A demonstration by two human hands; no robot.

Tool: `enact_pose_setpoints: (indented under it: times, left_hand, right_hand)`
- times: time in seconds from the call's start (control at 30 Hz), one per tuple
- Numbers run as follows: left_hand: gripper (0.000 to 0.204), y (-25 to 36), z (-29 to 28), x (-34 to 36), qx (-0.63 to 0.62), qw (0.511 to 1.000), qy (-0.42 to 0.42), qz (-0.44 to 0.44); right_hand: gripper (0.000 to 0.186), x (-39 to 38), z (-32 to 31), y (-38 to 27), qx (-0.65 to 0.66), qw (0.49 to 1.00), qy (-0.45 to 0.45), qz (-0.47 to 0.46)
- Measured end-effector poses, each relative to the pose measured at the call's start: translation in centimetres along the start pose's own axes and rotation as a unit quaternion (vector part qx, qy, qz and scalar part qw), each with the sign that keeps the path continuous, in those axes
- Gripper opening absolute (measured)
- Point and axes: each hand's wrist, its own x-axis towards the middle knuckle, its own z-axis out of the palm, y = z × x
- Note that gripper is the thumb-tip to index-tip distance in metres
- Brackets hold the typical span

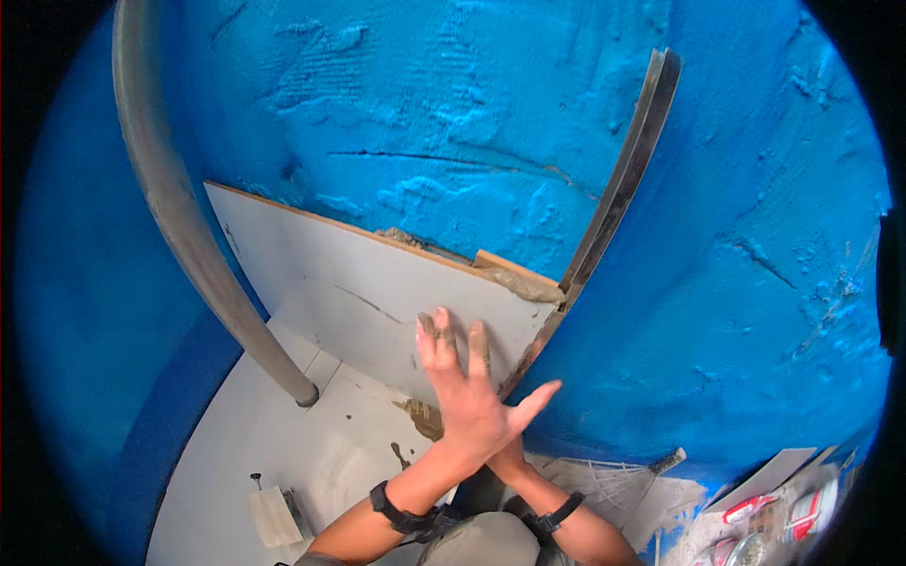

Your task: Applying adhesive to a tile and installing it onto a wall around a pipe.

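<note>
A large white tile point(311, 255) leans against the blue wall, with grey-brown mortar point(524, 285) along its top edge. My left hand point(464, 382) is open, its fingers spread upward over the face of the tile and its thumb out to the right. Mortar coats several of its fingertips. Whether the palm presses on the tile cannot be seen. My right hand point(508, 457) is crossed behind the left wrist, low by the tile's right end, and its fingers are hidden. A straight metal bar point(618, 193) rises along the wall from the tile's top right corner.
A curved metal pipe point(203, 236) comes down on the left to a white tiled surface point(212, 472). Mortar smears point(422, 418) lie below the tile. A small flat tool point(274, 516) rests lower left. Red-and-white bags point(810, 509) and a leaning pale board point(763, 479) stand lower right.
</note>
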Motion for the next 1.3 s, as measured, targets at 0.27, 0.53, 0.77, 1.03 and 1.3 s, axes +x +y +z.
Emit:
enact_pose_setpoints:
  times: [0.27,0.53,0.77,1.03,1.3]
  left_hand:
    - [0.090,-1.5,2.2,1.4,0.082,0.989,0.112,0.043]
    - [0.093,-2.0,2.3,1.4,0.119,0.983,0.114,0.078]
    - [0.081,-3.3,3.0,1.3,0.118,0.979,0.140,0.092]
    - [0.083,-5.8,1.5,0.0,0.050,0.988,0.099,0.103]
    - [0.091,-18.5,-0.7,0.1,0.006,0.960,0.279,-0.003]
  right_hand:
    - [0.020,0.8,-0.6,-0.5,-0.089,0.982,-0.143,0.084]
    - [0.023,0.1,-0.9,0.7,-0.141,0.957,-0.227,0.112]
    - [0.033,1.4,-1.8,-1.9,-0.165,0.950,-0.241,0.114]
    - [0.043,3.2,-3.5,-5.0,-0.294,0.922,-0.206,0.148]
    - [0.044,2.7,-3.3,-5.3,-0.307,0.939,-0.133,0.077]
